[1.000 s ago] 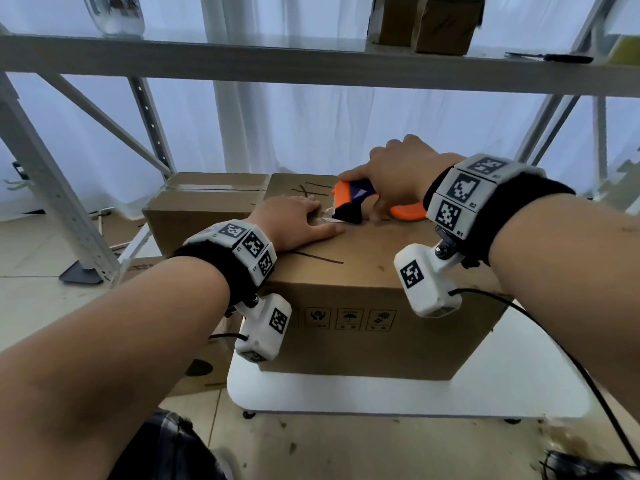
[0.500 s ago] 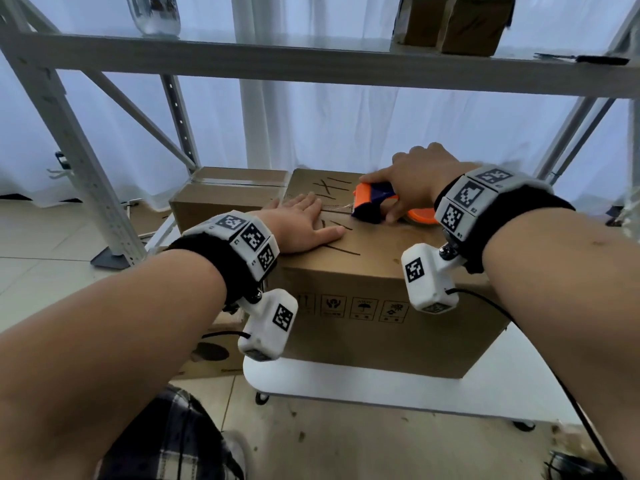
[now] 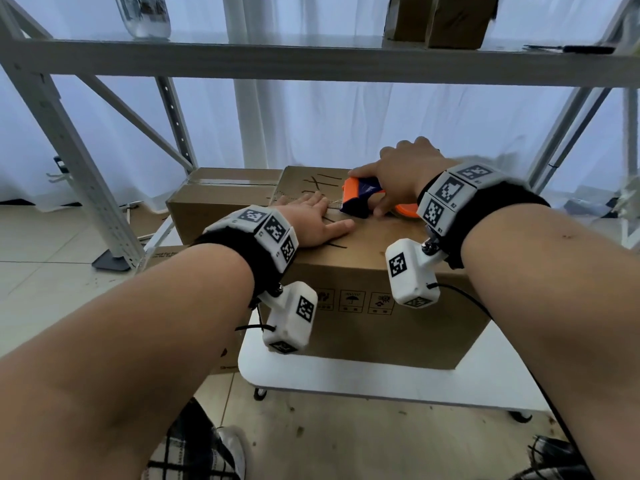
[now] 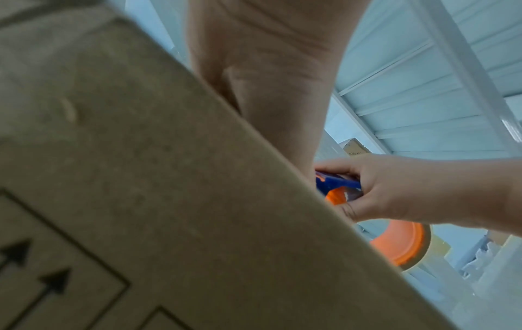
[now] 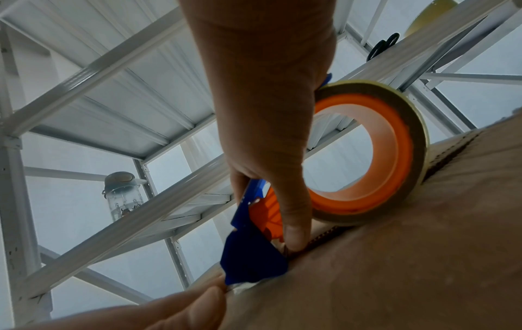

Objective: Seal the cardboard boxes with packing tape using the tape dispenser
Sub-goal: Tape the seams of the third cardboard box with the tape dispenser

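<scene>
A brown cardboard box [image 3: 363, 313] with black pen marks on its top stands on a white wheeled table [image 3: 346, 381]. My left hand [image 3: 311, 221] lies flat on the box top, fingers straight, pressing beside the centre seam. My right hand [image 3: 398, 178] grips the orange and blue tape dispenser [image 3: 360, 197] and holds it down on the seam just right of the left fingers. The dispenser [image 5: 254, 223] carries a tape roll [image 5: 372, 151] on an orange hub, and its blue front edge touches the cardboard. From the left wrist, the box side [image 4: 141, 201] fills the view, with the dispenser [image 4: 339, 187] behind.
A second cardboard box [image 3: 221, 199] stands behind and to the left, against the first. A grey metal shelf frame [image 3: 311, 60] spans overhead with small boxes [image 3: 443, 19], a clear bottle [image 3: 145, 15] and scissors [image 3: 571, 48] on it. Flattened cardboard lies on the tiled floor at left.
The head view has shifted slightly. My left hand stays flat on the box top and my right hand keeps the dispenser on the seam, with little movement between frames.
</scene>
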The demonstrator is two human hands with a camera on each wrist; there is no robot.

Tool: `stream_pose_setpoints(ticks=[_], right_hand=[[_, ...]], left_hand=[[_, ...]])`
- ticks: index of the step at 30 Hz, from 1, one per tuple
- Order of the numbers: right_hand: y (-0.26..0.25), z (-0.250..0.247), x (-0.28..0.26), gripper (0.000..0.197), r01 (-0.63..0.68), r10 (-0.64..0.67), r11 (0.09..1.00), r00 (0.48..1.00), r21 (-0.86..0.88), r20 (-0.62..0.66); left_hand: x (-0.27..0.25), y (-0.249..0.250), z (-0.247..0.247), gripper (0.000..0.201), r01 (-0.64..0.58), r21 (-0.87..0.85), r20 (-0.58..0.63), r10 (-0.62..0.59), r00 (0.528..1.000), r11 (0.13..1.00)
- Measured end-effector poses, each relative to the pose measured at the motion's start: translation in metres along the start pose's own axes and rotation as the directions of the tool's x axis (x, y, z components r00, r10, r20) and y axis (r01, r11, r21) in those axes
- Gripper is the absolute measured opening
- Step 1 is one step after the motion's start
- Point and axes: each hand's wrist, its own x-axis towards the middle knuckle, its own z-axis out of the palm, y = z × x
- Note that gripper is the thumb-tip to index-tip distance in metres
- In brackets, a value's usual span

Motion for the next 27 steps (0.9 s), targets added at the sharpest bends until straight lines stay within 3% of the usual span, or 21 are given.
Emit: stream_pose_setpoints(ticks=[5,7,10,13,19,22,27], right_hand=[[0.000,0.002,-0.005,0.079,0.004,-0.003,1.000,0.999,0.014,-0.038],[0.001,0.002,-0.006,0.080,0.002,-0.002,1.000,0.999,0.017,-0.036],[0.001,0.000,-0.003,0.084,-0.008,0.008,1.000,1.000,0.010,0.002],[0.000,-0.002,0.000,0.083,-0.012,0.012,1.000,0.999,0.009,0.030],[-0.001,-0.005,0.001,0.066,-0.028,0.029,0.999,0.999,0.032,-0.015],[-0.002,-0.005,0.004,0.062,-0.037,0.040,0.996,0.998,0.079,-0.037],[0.013,-0.010,0.006,0.052,0.035,-0.017,0.972,0.997,0.234,-0.079]], left_hand=[[0.005,0.001,-0.002,0.102,0.191,0.050,-0.011,-0.191,0.982,0.980],[0.004,0.006,-0.001,0.106,0.211,0.058,-0.008,-0.211,0.977,0.976],[-0.006,0.025,0.009,0.105,0.143,-0.012,-0.009,-0.144,0.990,0.990],[-0.011,0.034,0.023,0.092,0.067,-0.086,-0.166,-0.081,0.983,0.994],[-0.009,0.018,0.024,0.027,-0.142,-0.222,-0.484,0.017,0.875,0.965],[0.001,0.003,0.022,0.029,-0.177,-0.227,-0.504,0.040,0.863,0.958],[0.019,-0.019,0.015,0.045,-0.152,-0.218,-0.401,0.054,0.914,0.964]])
